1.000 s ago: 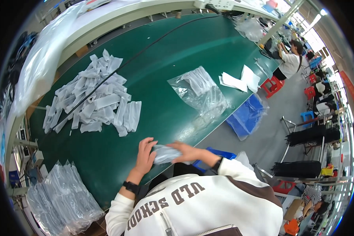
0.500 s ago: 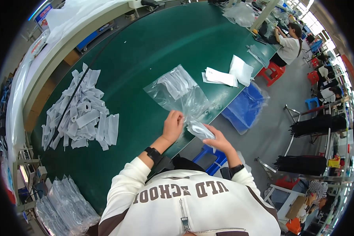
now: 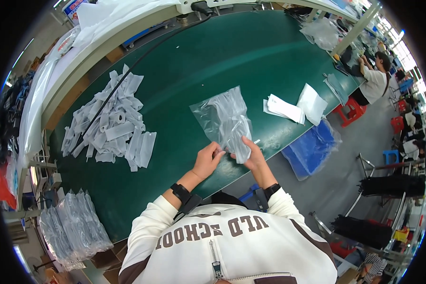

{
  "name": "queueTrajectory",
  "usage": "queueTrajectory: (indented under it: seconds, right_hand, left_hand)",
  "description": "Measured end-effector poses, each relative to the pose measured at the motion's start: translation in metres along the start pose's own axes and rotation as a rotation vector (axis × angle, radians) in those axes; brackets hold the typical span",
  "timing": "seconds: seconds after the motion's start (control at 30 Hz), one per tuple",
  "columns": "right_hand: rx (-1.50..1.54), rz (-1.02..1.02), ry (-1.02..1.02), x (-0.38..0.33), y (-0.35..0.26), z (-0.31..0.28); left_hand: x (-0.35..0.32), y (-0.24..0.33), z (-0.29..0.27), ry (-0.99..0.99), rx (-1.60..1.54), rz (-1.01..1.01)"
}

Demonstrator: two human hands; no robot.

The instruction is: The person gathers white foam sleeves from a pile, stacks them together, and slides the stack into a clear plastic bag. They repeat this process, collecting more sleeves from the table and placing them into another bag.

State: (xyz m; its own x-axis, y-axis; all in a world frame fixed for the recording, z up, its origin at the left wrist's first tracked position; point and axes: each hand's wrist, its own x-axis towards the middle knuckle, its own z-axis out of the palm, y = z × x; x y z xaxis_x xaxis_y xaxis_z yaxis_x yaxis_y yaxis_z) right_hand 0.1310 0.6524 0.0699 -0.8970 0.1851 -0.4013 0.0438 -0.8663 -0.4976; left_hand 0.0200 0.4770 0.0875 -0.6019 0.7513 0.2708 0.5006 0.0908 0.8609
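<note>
Bag [image 3: 202, 116], clear, with pale strips [image 3: 220, 109] inside, lies on the green table [image 3: 184, 61]. Left hand [image 3: 206, 160] pinches its near edge, fingertips together; right hand [image 3: 255, 158] has fingers clamped on a bundle [image 3: 242, 152] at the bag's mouth, how far in I cannot tell. Loose pile [image 3: 111, 128] lies left, filled packs [image 3: 73, 225] lower left; a co-worker [image 3: 375, 79] sits far right.

Black wristbands [image 3: 181, 193] go with a zipped white top [image 3: 274, 253] bearing brown lettering [image 3: 188, 234] and panels [image 3: 137, 270].
</note>
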Motion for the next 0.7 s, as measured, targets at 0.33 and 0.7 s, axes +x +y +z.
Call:
queueTrajectory:
  seconds: [0.33, 0.7]
  right_hand:
    - [-1.492, -0.408, 0.249, 0.054, 0.025, 0.003]
    - [-1.691, -0.694, 0.391, 0.123, 0.062, 0.034]
  left_hand:
    - [0.010, 0.012, -0.010, 0.057, -0.110, -0.043]
    - [0.003, 0.006, -0.023, -0.197, -0.005, 0.044]
